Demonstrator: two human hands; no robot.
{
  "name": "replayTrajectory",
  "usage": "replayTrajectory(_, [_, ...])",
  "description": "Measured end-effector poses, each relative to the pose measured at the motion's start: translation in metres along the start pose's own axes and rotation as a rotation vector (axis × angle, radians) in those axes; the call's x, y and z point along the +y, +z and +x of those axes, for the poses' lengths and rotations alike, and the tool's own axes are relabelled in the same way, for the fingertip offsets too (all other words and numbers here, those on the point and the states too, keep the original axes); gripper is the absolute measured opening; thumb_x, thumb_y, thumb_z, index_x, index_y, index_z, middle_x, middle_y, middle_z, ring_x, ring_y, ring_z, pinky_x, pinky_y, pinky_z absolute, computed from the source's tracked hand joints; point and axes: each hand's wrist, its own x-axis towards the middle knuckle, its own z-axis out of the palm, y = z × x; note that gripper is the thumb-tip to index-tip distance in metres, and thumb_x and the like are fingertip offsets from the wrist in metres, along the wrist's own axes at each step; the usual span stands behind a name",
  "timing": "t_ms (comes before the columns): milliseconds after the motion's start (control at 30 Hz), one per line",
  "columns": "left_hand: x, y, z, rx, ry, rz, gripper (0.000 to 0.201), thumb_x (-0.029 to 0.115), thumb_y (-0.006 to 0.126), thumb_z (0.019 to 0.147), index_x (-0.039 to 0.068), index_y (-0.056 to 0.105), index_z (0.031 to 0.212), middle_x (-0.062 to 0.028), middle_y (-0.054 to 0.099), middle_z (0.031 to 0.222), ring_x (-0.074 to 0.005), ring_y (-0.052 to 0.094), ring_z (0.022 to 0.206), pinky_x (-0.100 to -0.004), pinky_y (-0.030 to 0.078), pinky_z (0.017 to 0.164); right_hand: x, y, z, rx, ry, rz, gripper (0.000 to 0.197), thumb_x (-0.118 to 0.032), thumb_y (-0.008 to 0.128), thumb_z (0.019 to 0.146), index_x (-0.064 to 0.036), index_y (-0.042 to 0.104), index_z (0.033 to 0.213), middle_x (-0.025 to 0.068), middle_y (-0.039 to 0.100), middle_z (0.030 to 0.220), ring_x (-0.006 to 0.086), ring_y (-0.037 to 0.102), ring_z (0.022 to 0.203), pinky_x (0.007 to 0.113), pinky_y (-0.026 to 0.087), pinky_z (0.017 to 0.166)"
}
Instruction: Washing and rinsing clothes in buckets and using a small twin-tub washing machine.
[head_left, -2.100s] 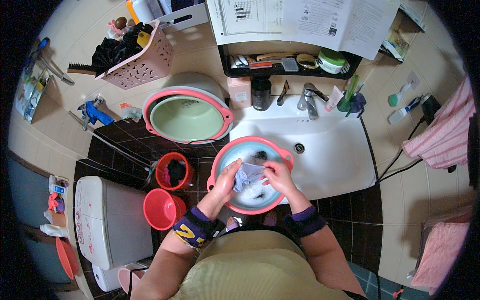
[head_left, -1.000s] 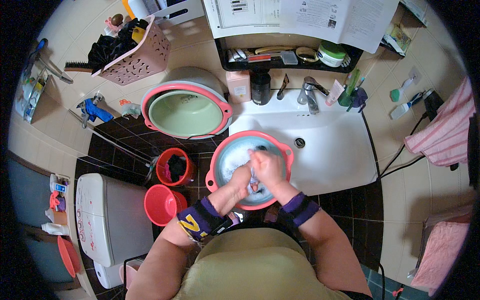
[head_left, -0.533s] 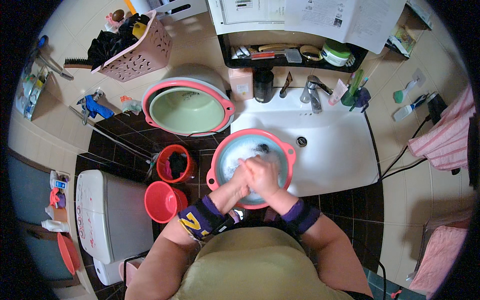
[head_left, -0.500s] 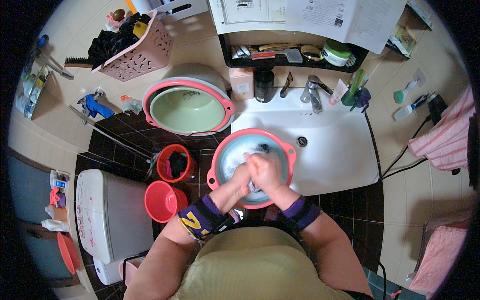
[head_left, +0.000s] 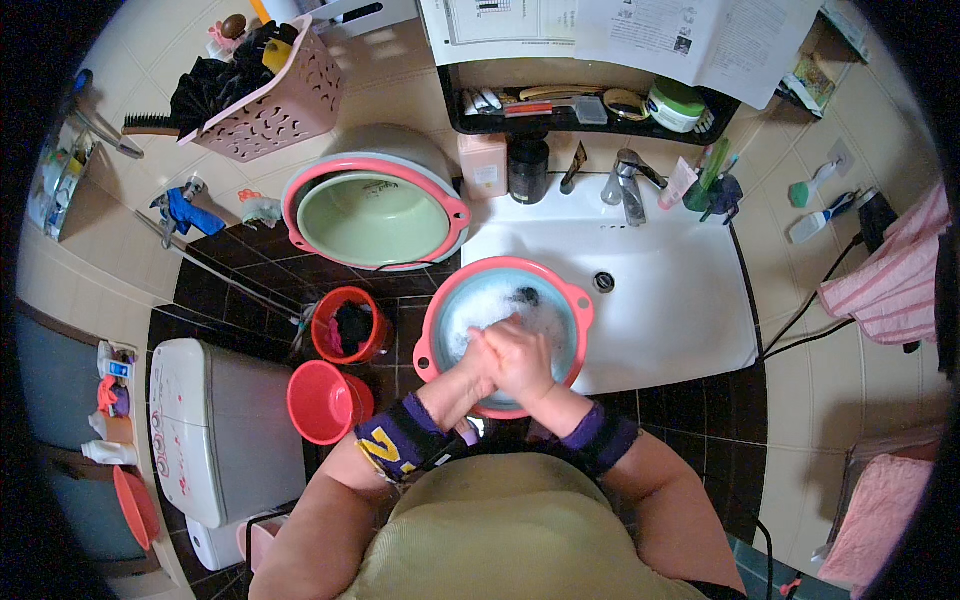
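Note:
A basin with a pink rim point(head_left: 497, 263) and a pale blue inside sits at the sink's left end, holding water and white suds point(head_left: 480, 305). Over it, my left hand point(head_left: 476, 366) and my right hand point(head_left: 522, 362) are closed and pressed against each other. Whatever lies between them is hidden by the fingers. A small dark item point(head_left: 526, 296) shows among the suds, just beyond my hands. Both wrists wear dark purple wristbands point(head_left: 598, 437).
The white sink point(head_left: 680, 310) with its tap point(head_left: 630, 185) extends right. Left of the basin are a red bucket with dark cloth point(head_left: 352, 325) and another red bucket point(head_left: 325, 402). Stacked basins point(head_left: 375, 220) lean behind. A cluttered black shelf point(head_left: 590, 125) hangs above the sink.
My hands have drawn slightly closer together, and the right hand has turned and come a little nearer to me. The basin and its dark item have stayed put.

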Motion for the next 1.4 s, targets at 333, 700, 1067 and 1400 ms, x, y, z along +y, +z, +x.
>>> replayTrajectory(333, [0.017,-0.014,0.0,-0.035,-0.076,0.673,0.022,0.028,0.047,0.091,0.009,0.056,0.084,-0.0034,0.056,0.071,-0.0143,0.053,0.053,-0.0275,0.042,0.04,0.02,0.002,0.0,-0.007,0.174,-0.025,0.02,-0.022,0.061,0.081,-0.0099,0.059,0.066,0.0108,0.06,0.065,0.0291,0.058,0.054,0.04,0.043,0.048])
replayTrajectory(700, [0.015,-0.005,-0.008,0.022,-0.063,0.574,0.022,0.028,0.048,0.09,0.008,0.055,0.084,-0.0047,0.056,0.071,-0.0168,0.053,0.054,-0.0296,0.036,0.038,0.014,-0.008,0.006,-0.016,0.128,-0.055,0.016,-0.015,0.061,0.081,-0.0079,0.059,0.067,0.0116,0.059,0.064,0.0293,0.057,0.053,0.04,0.044,0.048])
replayTrajectory(1067, [0.044,-0.01,-0.014,-0.121,-0.127,0.424,0.035,0.043,0.047,0.092,0.008,0.052,0.096,-0.0033,0.055,0.065,-0.0135,0.047,0.041,-0.0241,0.036,0.032,0.059,0.001,-0.001,-0.043,0.932,0.668,0.033,-0.038,0.058,0.088,-0.0059,0.063,0.08,-0.0013,0.055,0.063,0.0117,0.052,0.053,0.028,0.041,0.049])
replayTrajectory(1400, [0.034,-0.078,0.067,-0.002,0.192,1.241,0.034,0.027,0.06,0.085,0.004,0.055,0.108,-0.0106,0.062,0.085,-0.0211,0.059,0.071,-0.0313,0.05,0.063,0.108,0.012,-0.024,-0.494,0.726,0.64,0.039,-0.041,0.058,0.086,-0.0031,0.055,0.095,0.0052,0.058,0.071,0.011,0.06,0.074,0.03,0.048,0.064])
